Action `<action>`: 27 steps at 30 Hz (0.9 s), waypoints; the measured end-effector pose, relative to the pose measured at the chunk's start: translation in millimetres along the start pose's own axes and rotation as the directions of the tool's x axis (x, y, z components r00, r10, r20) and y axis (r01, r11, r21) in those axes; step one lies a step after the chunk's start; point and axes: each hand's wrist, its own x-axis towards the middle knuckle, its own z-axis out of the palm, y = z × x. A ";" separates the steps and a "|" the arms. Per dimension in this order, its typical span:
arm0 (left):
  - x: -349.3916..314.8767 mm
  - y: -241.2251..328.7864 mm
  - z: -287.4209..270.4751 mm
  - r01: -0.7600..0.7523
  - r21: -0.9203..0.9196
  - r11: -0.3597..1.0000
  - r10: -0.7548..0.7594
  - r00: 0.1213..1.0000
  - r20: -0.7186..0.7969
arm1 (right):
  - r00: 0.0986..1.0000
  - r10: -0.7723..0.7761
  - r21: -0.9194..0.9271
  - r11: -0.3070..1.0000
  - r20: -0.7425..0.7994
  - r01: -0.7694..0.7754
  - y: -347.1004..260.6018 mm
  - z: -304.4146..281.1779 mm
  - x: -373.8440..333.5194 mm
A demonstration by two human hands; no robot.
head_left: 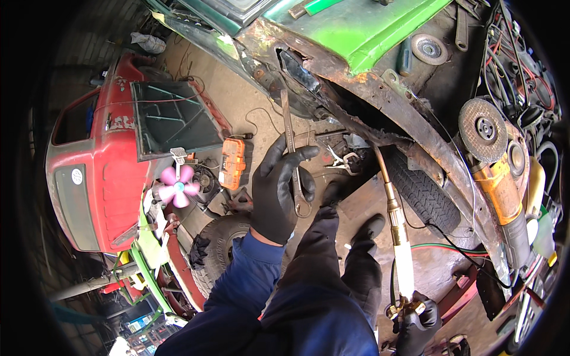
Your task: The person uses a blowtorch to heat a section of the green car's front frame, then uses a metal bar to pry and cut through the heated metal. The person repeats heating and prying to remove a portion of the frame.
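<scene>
My left hand (274,193), in a black glove, is closed around a combination wrench (288,127). The wrench stands nearly upright in the picture, its ring end below my fingers and its other end just under the rusty car body edge. Low on the right, my right hand (420,331), also gloved, grips a gas torch (402,252) at its brass valve end; part of that hand is hidden. The torch's copper tip points up at the rusty wheel arch (380,95), close to its lower edge. I cannot make out a flame.
An angle grinder (496,184) and a flap disc (428,48) rest on the car at right. A tyre (423,188) sits under the arch. Locking pliers (344,160), an orange case (232,164) and a pink fan (179,186) are farther left. A red cab (113,178) stands beyond.
</scene>
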 end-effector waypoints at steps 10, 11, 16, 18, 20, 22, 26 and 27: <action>-29.4 -14.0 23.4 -0.013 -0.225 0.974 0.015 1.000 0.011 | 1.000 -0.011 -0.056 0.998 -0.014 0.011 -16.9 7.1 5.4; -28.3 -11.6 22.3 -0.034 -0.150 0.988 0.040 0.999 0.034 | 1.000 -0.006 -0.054 0.999 -0.015 0.005 -20.5 9.3 5.2; -13.6 2.1 14.2 -0.053 0.144 0.988 0.051 0.999 0.017 | 1.000 0.007 -0.031 0.999 -0.012 -0.007 -32.3 17.9 3.8; -7.5 6.0 13.1 -0.064 0.199 0.978 0.066 0.998 -0.002 | 1.000 -0.011 -0.057 0.998 -0.007 0.010 -33.2 19.8 3.5; -3.1 10.6 11.6 -0.070 0.222 0.972 0.075 0.997 -0.013 | 1.000 -0.021 -0.062 0.998 -0.004 0.020 -32.4 21.3 2.6; 0.8 15.2 10.2 -0.074 0.240 0.968 0.082 0.996 -0.021 | 1.000 -0.028 -0.047 0.999 0.000 0.028 -30.7 22.6 1.9; 5.1 22.1 9.4 -0.060 0.226 0.972 0.065 0.998 -0.013 | 0.999 -0.042 -0.099 0.994 -0.021 0.040 -27.6 25.4 1.5; 5.1 23.7 9.5 -0.052 0.215 0.975 0.055 0.998 -0.007 | 0.999 -0.045 -0.105 0.994 -0.024 0.042 -27.4 26.1 0.9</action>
